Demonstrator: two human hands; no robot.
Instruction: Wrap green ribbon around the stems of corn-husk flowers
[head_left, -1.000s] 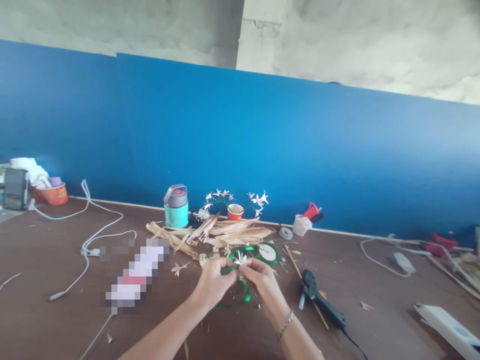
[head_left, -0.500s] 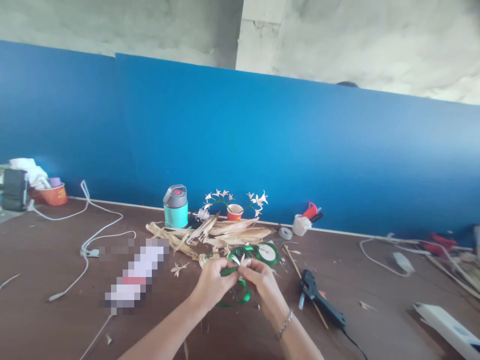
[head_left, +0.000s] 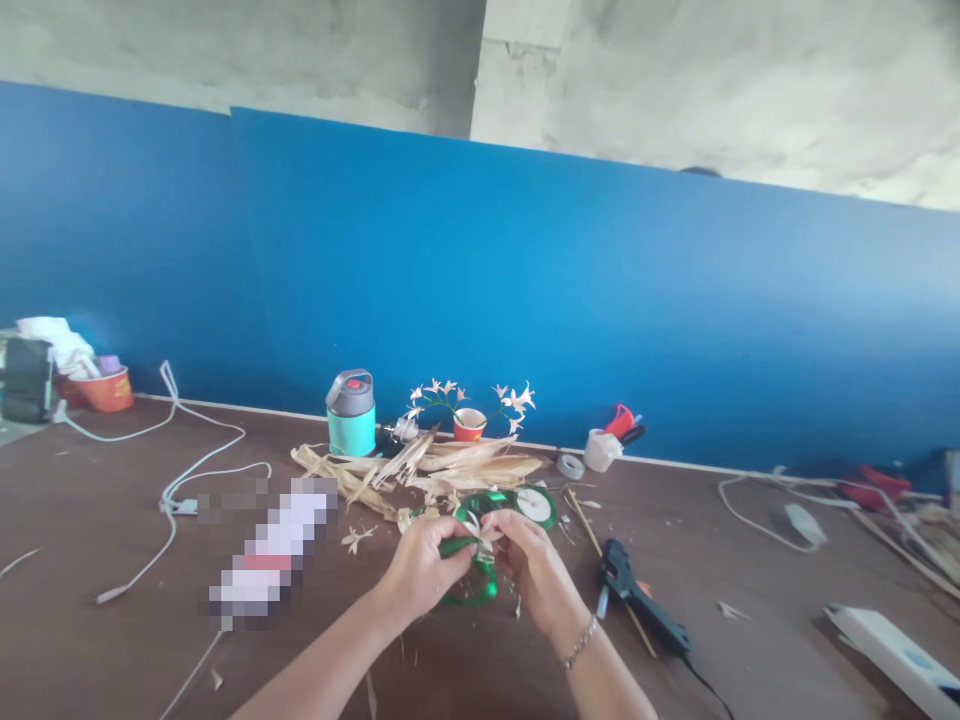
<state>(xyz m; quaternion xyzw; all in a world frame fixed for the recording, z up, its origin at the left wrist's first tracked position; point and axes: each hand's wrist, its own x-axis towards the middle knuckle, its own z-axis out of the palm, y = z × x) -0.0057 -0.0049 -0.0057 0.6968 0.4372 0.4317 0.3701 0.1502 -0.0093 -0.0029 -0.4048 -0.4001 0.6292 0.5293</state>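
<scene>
My left hand (head_left: 421, 563) and my right hand (head_left: 531, 567) meet over the brown table (head_left: 112, 520), both pinching a green ribbon (head_left: 471, 588) and a small pale husk flower (head_left: 478, 525) between the fingertips. A loop of the ribbon hangs below the fingers. Just behind them lies a green ribbon roll (head_left: 534, 505) with a white centre. A pile of dried corn husks (head_left: 427, 468) spreads behind the hands. My right wrist wears a thin bracelet.
A black glue gun (head_left: 637, 600) lies right of my hands. At the blue wall stand a teal bottle (head_left: 351, 413), a red cup of husk flowers (head_left: 469, 422) and a white cup with scissors (head_left: 602, 448). White cables (head_left: 187, 475) run at left; a white box (head_left: 892, 655) sits far right.
My hands have drawn slightly closer, the right fingers curling further over the flower. The hanging ribbon loop has shortened and pulled up.
</scene>
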